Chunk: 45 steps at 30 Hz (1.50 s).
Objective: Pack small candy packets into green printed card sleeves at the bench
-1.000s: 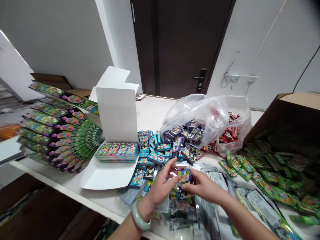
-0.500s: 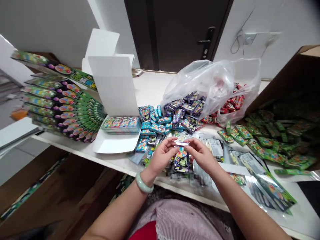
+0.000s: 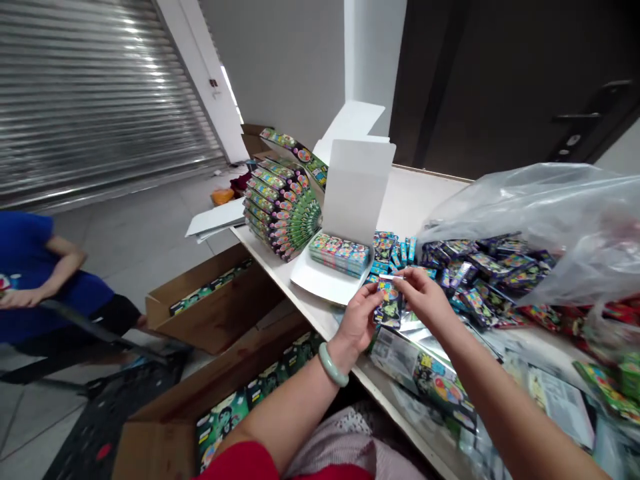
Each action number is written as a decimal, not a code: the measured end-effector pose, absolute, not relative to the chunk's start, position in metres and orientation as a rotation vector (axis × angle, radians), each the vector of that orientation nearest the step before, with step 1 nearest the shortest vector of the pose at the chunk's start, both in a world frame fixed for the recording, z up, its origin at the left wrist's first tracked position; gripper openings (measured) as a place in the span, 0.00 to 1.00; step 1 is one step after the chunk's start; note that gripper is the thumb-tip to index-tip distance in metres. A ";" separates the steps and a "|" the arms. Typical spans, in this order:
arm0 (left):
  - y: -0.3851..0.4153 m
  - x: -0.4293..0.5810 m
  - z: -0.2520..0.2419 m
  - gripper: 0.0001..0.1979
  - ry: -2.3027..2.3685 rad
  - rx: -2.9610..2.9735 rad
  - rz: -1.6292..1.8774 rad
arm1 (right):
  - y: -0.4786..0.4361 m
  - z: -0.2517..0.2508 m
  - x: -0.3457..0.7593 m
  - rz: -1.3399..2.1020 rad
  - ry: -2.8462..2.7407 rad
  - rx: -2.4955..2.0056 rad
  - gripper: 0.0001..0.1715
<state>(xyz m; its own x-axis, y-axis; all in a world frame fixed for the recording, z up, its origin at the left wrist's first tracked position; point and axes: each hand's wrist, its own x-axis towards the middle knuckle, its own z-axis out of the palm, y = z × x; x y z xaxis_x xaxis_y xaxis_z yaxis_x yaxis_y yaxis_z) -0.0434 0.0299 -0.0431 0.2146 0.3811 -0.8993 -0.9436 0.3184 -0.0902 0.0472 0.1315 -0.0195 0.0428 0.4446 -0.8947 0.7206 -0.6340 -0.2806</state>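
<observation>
Between my two hands is a small black printed packet (image 3: 389, 305) with a white strip along its top edge. My left hand (image 3: 357, 320) pinches its left side. The fingers of my right hand (image 3: 423, 293) close on its upper right corner, at the white strip. Just left of the packet stands a white display box (image 3: 320, 288), its lid raised and a row of colourful packets (image 3: 340, 252) inside. Small blue boxes (image 3: 395, 250) lie behind my hands. Below my right hand are clear plastic pouches with printed cards (image 3: 440, 383).
Purple packets (image 3: 480, 267) are heaped by a clear plastic bag (image 3: 565, 207). Fanned display boxes (image 3: 290, 207) stand at the table's far left. Open cartons (image 3: 200, 333) sit on the floor, beside a person in blue (image 3: 55, 287) gripping a black trolley handle (image 3: 95, 323).
The view has swung left, bringing the shutter, the floor cartons and the person with the trolley into sight. Both hands still hold the black packet, now closer to the white display box.
</observation>
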 end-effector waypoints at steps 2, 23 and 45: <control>0.025 -0.048 -0.041 0.21 0.947 -0.714 1.055 | 0.128 -0.016 0.048 -1.680 1.187 2.067 0.19; 0.018 -0.040 -0.022 0.16 0.994 -0.250 0.909 | 0.140 0.039 0.083 -1.706 1.073 1.934 0.15; 0.025 -0.042 -0.030 0.22 0.828 -0.703 0.890 | 0.109 0.035 0.080 -1.151 1.993 1.426 0.47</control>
<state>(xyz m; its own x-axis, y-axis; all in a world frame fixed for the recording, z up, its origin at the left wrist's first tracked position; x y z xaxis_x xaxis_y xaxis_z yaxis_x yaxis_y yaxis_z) -0.0418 0.0246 -0.0295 0.3748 0.3787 -0.8462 -0.8713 0.4558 -0.1819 0.0797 0.1089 0.0347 -0.3781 0.5606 -0.7367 0.9183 0.1262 -0.3753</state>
